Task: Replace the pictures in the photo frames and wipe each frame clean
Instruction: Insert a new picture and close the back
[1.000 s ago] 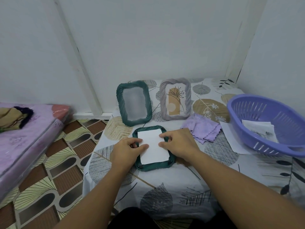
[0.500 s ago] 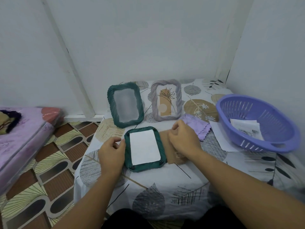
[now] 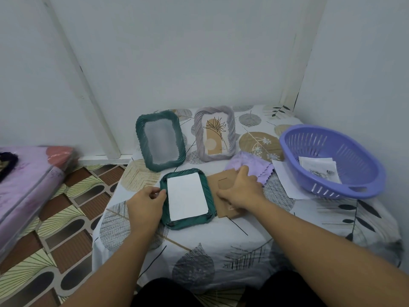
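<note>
Head view: left hand (image 3: 147,201) pinches green frame (image 3: 188,222) edge; right hand (image 3: 240,191) flat, fingers spread, on backing board (image 3: 223,181); refitting it next likely.

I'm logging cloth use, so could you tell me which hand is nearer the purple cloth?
Right. The right hand rests on the brown backing board, beside the purple cloth; the left hand is across the face-down green frame.

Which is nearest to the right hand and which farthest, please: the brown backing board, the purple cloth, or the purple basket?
From the right hand:
1. Brown backing board, directly under the hand.
2. Purple cloth, just behind the hand.
3. Purple basket, far right of the table.
</note>
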`<state>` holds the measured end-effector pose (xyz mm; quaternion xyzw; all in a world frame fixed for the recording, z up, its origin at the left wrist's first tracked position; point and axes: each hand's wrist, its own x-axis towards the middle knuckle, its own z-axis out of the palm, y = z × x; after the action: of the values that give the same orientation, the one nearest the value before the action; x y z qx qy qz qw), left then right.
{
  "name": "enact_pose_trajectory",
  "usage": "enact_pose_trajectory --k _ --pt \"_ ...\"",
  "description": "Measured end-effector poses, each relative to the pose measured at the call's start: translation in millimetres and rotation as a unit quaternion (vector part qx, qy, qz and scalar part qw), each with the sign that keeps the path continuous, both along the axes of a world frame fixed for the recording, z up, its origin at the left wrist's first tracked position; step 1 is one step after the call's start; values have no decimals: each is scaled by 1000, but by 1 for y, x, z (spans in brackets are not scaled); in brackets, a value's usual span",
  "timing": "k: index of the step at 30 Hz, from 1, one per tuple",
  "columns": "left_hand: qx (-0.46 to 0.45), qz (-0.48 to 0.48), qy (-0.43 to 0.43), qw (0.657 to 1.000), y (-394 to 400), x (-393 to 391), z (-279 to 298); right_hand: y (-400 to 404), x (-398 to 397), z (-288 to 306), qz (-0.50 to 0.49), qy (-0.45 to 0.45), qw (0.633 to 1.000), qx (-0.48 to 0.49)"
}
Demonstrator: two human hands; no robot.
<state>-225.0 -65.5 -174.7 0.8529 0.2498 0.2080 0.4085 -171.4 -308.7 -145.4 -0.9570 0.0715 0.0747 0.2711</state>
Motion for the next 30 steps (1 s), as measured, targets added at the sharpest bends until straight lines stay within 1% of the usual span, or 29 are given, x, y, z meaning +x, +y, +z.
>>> enact_pose_trajectory --k 4,10,16,21,23,25,27,30 --pt "-5 2 1 1000 -1 -1 1 1 0 10 -8 -29 997 67" --pt "-6 0 3 1000 -2 -1 1 9 4 29 -10 -57 991 117" --pt "-23 -1 -5 1000 -3 -3 5 34 4 26 1 -35 971 238" --pt "-65 4 -59 996 -3 -8 14 54 -2 24 32 -19 956 291" --pt "-39 -27 -68 997 0 -8 16 62 -3 24 41 -14 953 298" --pt "-15 -83 -53 995 3 -6 21 69 -4 25 48 -11 953 298" --pt "-45 -141 -23 989 5 -3 29 75 -5 25 54 -11 953 297" --pt "-123 -180 21 976 4 -3 44 84 -9 26 56 -8 954 293"
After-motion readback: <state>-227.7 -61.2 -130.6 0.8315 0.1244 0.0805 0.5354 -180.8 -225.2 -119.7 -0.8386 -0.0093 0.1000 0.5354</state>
